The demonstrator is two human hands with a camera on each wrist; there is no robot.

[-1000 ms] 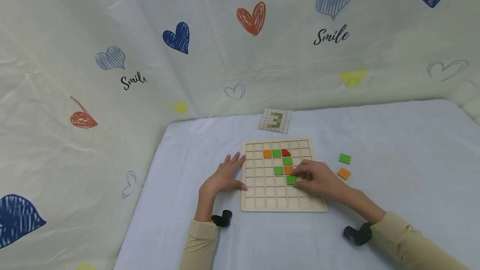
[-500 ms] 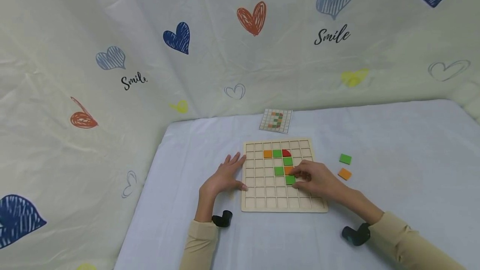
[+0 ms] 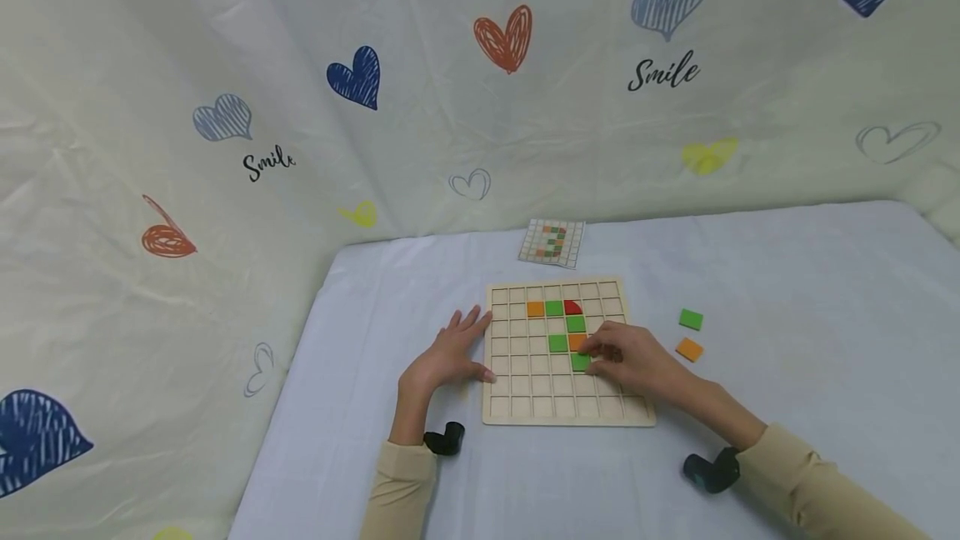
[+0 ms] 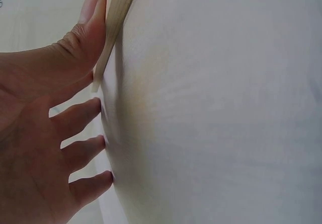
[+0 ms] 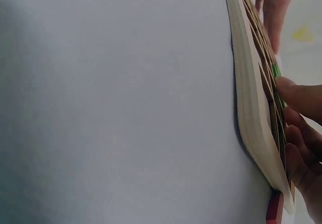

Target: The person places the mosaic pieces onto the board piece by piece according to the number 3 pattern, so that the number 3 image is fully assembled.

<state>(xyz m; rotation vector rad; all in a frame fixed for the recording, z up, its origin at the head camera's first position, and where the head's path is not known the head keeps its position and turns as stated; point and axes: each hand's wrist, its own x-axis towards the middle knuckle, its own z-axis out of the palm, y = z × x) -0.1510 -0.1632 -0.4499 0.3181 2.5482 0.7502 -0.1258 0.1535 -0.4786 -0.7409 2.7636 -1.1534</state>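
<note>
A pale wooden grid board (image 3: 525, 408) lies on the white cloth. My left hand (image 3: 444, 357) is spread at its left side, thumb and fingertips touching the edge; the left wrist view shows the thumb (image 4: 83, 43) against the rim. Over the board's right half, my right hand (image 3: 633, 359) pinches a green tile (image 3: 580, 363) that sits in a square. Just above it are an orange tile (image 3: 577, 342) and, to the left, a green tile (image 3: 558, 343). Farther up lie another green tile (image 3: 575, 324), a red rounded piece (image 3: 572, 307), a green one (image 3: 553, 308) and an orange one (image 3: 535, 309).
A loose green tile (image 3: 691, 319) and a loose orange tile (image 3: 689, 349) lie right of the board. Behind it rests a printed pattern card (image 3: 552, 243). A red piece (image 5: 274, 209) sits against the board's edge in the right wrist view. A heart-printed curtain (image 3: 420, 132) hangs behind.
Almost nothing differs. The right hand has shifted very slightly left at the green tile, and the left hand stays at the board's edge.
</note>
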